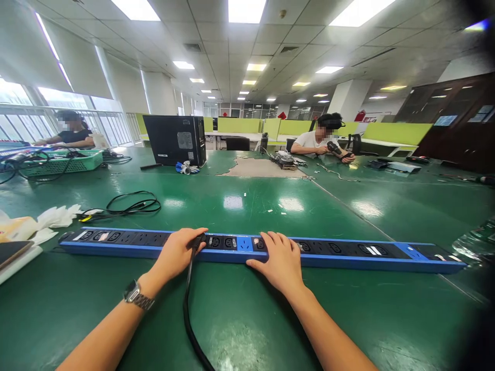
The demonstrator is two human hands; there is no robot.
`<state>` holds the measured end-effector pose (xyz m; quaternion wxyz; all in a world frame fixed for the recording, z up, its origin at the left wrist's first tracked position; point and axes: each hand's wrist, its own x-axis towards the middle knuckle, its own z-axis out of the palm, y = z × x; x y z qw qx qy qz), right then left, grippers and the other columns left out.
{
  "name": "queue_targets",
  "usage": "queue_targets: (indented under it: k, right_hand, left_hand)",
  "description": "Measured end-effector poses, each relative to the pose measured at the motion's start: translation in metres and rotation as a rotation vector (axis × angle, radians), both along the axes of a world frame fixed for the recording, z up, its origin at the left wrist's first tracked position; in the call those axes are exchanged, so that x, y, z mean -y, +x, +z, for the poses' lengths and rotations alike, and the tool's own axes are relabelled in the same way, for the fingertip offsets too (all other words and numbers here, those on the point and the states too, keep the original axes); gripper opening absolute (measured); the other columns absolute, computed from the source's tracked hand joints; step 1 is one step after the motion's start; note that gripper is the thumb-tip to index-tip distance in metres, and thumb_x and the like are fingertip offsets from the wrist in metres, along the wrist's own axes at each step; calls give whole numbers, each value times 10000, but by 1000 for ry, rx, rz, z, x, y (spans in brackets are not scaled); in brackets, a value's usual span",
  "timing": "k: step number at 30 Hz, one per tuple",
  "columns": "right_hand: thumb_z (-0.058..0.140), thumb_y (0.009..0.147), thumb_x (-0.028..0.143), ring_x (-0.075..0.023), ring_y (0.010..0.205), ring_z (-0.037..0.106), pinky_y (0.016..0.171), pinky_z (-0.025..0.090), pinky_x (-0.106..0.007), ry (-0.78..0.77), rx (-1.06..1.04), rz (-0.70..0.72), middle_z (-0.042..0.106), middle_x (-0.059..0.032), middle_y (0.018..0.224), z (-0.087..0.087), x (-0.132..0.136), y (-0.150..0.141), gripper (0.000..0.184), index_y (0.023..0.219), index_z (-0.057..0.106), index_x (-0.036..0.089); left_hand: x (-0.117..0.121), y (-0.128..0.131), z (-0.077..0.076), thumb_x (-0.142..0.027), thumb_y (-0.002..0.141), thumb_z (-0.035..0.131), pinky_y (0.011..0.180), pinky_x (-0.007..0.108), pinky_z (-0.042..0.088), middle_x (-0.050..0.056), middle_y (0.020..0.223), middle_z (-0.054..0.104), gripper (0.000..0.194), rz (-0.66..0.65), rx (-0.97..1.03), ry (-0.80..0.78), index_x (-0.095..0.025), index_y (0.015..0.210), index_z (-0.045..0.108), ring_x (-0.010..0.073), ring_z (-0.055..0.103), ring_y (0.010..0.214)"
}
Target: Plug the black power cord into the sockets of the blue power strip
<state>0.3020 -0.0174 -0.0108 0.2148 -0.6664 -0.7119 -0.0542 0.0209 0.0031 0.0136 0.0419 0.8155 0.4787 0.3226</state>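
A long blue and black power strip [336, 257] lies crosswise on the green table [240, 309], its sockets facing up. My left hand [181, 250] is closed around the plug [198, 241] of a thick black power cord [188, 309], at a socket left of the strip's middle. Whether the plug is fully seated, I cannot tell. From there the cord runs down toward me. My right hand [281, 257] rests over the strip right of its blue middle socket, fingers on the far edge and thumb at the near side, gripping it.
Left lie a coiled black cable [133, 203], tissues [58, 216] and a green basket [64, 162] with cables. A black computer case [174, 139] stands at the back. Two people sit across the table; one person [320, 141] on the right holds a dark tool.
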Motion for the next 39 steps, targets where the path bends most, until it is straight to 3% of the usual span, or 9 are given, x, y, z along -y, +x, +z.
queue_targets:
  k: [5,8,12,20,24,27,31,36,39]
  right_hand:
    - [706,695,575,-323,1299,419,1065,263,-520,-11,-2,1,555,-110,1361,0,0,0,727,1302,538,212]
    - [710,695,554,-330,1281,444,1057,277,-542,23,-47,10,574,-114,1336,0,0,2,688,1275,558,216]
    - [678,745,504,-283,1222,504,1028,361,-492,150,-257,198,597,-95,1304,12,3,-12,601,1271,550,245]
    - [662,793,410,-253,1099,537,961,413,-426,137,-191,484,664,-65,1180,29,-10,-120,475,1227,587,233]
    - [556,887,339,-218,950,569,866,435,-382,215,-165,553,720,-48,1002,38,-25,-140,231,1060,668,233]
    - [495,928,376,-198,981,579,885,437,-355,395,-330,489,707,-59,1071,67,-26,-122,288,1104,663,222]
    - [543,888,459,-221,1081,584,945,440,-378,559,-472,320,677,-77,1139,94,-20,-58,339,1098,686,236]
    - [640,773,537,-229,840,681,828,515,-373,410,-638,135,737,-78,947,46,-10,44,433,1038,705,200]
    - [629,762,570,-225,760,696,753,534,-350,230,-650,111,749,-73,905,14,-7,76,441,977,715,195]
  left_hand:
    - [5,-2,-6,-416,887,542,1006,455,441,90,1209,679,425,64,-96,33,-239,1270,597,277,597,1148]
    - [10,-5,-9,-472,832,626,1044,457,394,92,1289,633,666,54,-146,39,-264,1426,411,272,575,1185]
    - [10,-10,-16,-513,757,697,1035,486,374,134,1285,625,913,233,-99,62,-224,1493,241,301,572,1180]
    - [9,-9,-19,-232,772,607,1000,445,402,119,1229,661,628,304,-136,92,-209,1378,445,284,595,1150]
    - [11,-7,-18,-219,762,597,994,452,413,132,1242,653,570,324,-119,81,-193,1323,502,286,602,1141]
    - [10,-8,-19,-400,712,715,1012,474,405,140,1249,647,665,312,-116,77,-208,1315,510,315,589,1162]
    - [10,-10,-20,-526,691,744,1029,485,391,141,1244,650,731,312,-110,81,-217,1314,520,324,581,1173]
    - [10,-10,-21,-551,709,728,1033,489,383,136,1240,654,710,312,-121,69,-212,1304,540,323,572,1184]
    - [10,-10,-22,-551,705,735,1039,481,378,137,1251,647,722,327,-132,66,-201,1307,541,319,564,1194]
